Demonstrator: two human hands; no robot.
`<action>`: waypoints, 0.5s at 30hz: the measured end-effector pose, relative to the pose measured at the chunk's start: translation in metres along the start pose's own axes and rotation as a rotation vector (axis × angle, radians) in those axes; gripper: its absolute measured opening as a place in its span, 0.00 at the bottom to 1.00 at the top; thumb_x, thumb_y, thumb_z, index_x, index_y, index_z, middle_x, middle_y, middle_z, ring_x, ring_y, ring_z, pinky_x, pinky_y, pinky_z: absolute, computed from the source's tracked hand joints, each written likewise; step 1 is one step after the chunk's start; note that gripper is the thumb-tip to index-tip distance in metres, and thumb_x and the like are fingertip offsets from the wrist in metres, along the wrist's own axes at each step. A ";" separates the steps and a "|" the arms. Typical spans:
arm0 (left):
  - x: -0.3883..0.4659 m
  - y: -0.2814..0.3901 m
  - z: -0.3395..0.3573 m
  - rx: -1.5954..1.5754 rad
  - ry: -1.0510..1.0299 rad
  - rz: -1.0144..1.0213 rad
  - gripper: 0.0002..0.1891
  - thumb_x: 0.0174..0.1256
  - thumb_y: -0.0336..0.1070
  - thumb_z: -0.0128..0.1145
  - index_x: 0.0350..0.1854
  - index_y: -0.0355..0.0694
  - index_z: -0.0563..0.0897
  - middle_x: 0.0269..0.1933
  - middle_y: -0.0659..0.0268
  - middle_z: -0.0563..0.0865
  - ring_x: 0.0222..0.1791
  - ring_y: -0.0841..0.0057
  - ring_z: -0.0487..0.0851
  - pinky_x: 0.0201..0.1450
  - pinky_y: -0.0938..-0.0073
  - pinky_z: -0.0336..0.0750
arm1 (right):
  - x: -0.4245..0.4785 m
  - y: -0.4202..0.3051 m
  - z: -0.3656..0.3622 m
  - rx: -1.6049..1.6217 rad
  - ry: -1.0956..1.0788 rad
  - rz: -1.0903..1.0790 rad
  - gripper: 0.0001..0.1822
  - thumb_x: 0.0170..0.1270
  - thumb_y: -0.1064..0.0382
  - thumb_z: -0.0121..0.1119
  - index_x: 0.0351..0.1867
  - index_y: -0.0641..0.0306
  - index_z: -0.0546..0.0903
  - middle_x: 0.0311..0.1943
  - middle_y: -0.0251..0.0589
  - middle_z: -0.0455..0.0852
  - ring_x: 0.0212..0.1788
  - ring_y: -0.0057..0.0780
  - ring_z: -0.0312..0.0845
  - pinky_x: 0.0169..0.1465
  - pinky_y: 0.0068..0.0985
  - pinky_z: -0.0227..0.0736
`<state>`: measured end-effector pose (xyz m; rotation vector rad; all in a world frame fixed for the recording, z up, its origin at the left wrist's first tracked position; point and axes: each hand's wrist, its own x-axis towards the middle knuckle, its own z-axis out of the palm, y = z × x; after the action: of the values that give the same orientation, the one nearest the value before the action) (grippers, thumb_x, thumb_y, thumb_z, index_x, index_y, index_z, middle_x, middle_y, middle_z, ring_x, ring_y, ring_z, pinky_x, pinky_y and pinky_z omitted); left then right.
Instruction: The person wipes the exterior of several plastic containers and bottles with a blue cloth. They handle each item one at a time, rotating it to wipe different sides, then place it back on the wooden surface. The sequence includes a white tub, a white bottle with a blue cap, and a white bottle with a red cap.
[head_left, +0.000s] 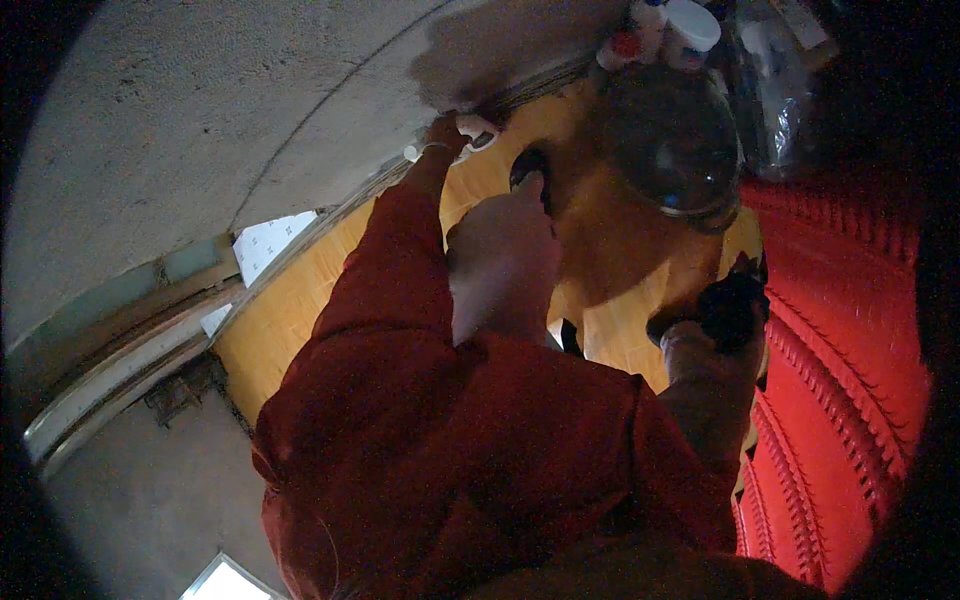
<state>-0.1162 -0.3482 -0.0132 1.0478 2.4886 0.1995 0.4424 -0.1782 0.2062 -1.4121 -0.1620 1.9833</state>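
Observation:
My left hand (450, 131) reaches far forward to the foot of the wall. Its fingers are around a small white object (484, 140) with a loop-like edge; the poor light hides what it is. A thin band with a pale round piece (411, 153) circles my left wrist. On the right, a very dark shape (731, 311) lies at the end of my lowered arm. It seems to be my right hand in deep shadow, and its fingers cannot be made out. Beside it is a dark shoe (661, 324). Another dark shoe (532, 169) stands below my left hand.
A large, round, shiny dark vessel (675, 142) stands on the yellow-brown floor (622, 330). Behind it are a white-lidded container (691, 26) and clear plastic wrapping (780, 112). Red ribbed plastic (840, 322) borders the right side. A grey wall (187, 112) runs along the left.

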 end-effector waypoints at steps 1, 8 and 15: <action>0.007 0.009 0.003 0.034 -0.021 -0.061 0.35 0.43 0.45 0.67 0.58 0.44 0.69 0.53 0.49 0.74 0.52 0.55 0.75 0.50 0.58 0.74 | -0.002 0.003 0.000 0.003 0.012 -0.009 0.27 0.57 0.46 0.54 0.55 0.58 0.70 0.44 0.36 0.79 0.46 0.35 0.73 0.52 0.27 0.65; -0.012 0.022 -0.003 0.074 0.123 0.182 0.29 0.50 0.58 0.58 0.47 0.39 0.77 0.45 0.48 0.80 0.45 0.54 0.77 0.49 0.58 0.71 | -0.006 -0.003 0.001 -0.054 0.013 -0.040 0.28 0.57 0.45 0.54 0.55 0.58 0.70 0.44 0.36 0.79 0.47 0.35 0.73 0.51 0.27 0.65; -0.092 0.174 -0.193 -0.249 0.212 0.332 0.24 0.49 0.51 0.63 0.43 0.37 0.79 0.35 0.56 0.84 0.35 0.64 0.82 0.40 0.67 0.75 | -0.021 -0.005 0.002 -0.079 -0.035 -0.161 0.29 0.57 0.44 0.54 0.56 0.57 0.70 0.45 0.35 0.79 0.47 0.35 0.72 0.51 0.27 0.65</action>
<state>-0.0319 -0.2846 0.2414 1.3824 2.3705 0.7348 0.4466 -0.1860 0.2261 -1.3692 -0.3617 1.8872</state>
